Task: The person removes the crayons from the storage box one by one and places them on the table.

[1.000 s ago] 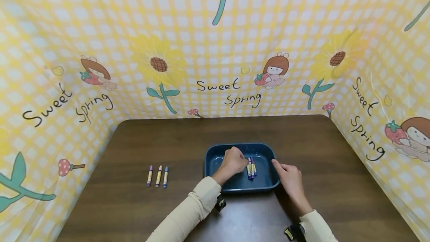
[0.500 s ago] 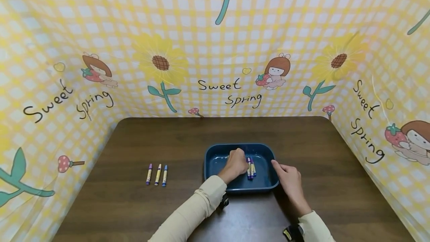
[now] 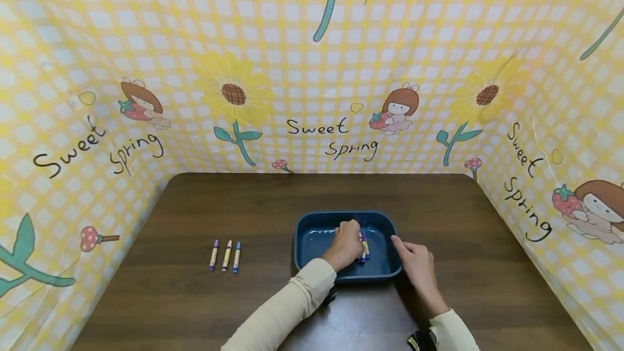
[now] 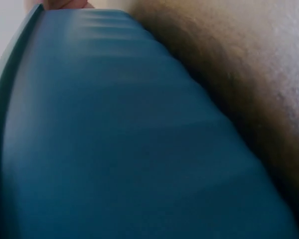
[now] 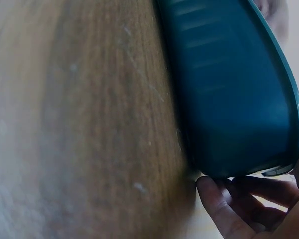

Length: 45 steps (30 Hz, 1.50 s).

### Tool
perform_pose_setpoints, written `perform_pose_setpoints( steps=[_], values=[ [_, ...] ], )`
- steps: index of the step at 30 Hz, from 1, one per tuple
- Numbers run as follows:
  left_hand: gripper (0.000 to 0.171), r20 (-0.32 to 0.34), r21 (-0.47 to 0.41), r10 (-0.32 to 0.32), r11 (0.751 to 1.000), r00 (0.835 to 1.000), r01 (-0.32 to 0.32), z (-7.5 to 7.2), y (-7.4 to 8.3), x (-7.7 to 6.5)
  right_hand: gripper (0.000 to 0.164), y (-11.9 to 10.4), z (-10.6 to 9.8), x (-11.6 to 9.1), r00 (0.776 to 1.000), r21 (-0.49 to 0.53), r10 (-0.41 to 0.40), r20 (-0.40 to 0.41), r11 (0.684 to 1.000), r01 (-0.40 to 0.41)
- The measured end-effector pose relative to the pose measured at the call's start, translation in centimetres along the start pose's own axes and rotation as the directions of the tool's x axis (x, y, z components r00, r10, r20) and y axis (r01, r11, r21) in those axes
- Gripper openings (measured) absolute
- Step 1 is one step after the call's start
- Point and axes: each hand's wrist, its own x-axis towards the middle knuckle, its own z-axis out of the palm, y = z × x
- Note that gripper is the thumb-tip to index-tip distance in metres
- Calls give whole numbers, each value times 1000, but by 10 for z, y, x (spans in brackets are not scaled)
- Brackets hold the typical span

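Observation:
A dark blue rectangular tray [image 3: 314, 242] stands on the table with several crayons [image 3: 365, 252] lying in it side by side. My left hand [image 3: 346, 244] reaches into the tray from the front, fingers bent down at the crayons' left side; its fingertips are hidden, and I cannot tell whether it pinches one. At the tray's right end my right hand [image 3: 418, 265] grips the wall, thumb at the rim. In the right wrist view its fingers [image 5: 217, 201] press against the outside of the tray [image 5: 234, 99]. The left wrist view is filled by the tray's outer wall [image 4: 119, 129].
Three more crayons, one purple-tipped [image 3: 214, 255], one pale-tipped [image 3: 226, 256] and one blue-tipped [image 3: 236, 258], lie in a row on the brown wooden table [image 3: 170, 297], left of the tray. A yellow checked cloth [image 3: 312, 69] surrounds the table on three sides.
My left hand has shifted right inside the tray and now overlaps more of the crayons there. The right hand keeps its hold at the tray's right end.

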Motion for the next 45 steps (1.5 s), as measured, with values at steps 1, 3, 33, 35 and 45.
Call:
perform_pose_setpoints(
  steps=[1,3,33,35,45],
  values=[
    [44,-2,16,7,1000,1000,-7,1,1,0,62,0,0,0,1000,3,2,1,1000,-2],
    [41,-5,51,23,998,1000,-23,3,2,0,63,1,1,0,1000,8,8,6,1000,-8],
    [14,-3,427,141,895,990,-127,16,16,5,64,-2,3,0,1000,19,4,-8,1000,-4],
    [13,-15,405,136,907,991,-118,15,15,5,64,-2,3,0,1000,21,9,-1,1000,-9],
    [40,-44,193,161,970,986,-150,8,4,2,65,-1,1,-2,1000,37,21,-9,999,-21]
  ],
)
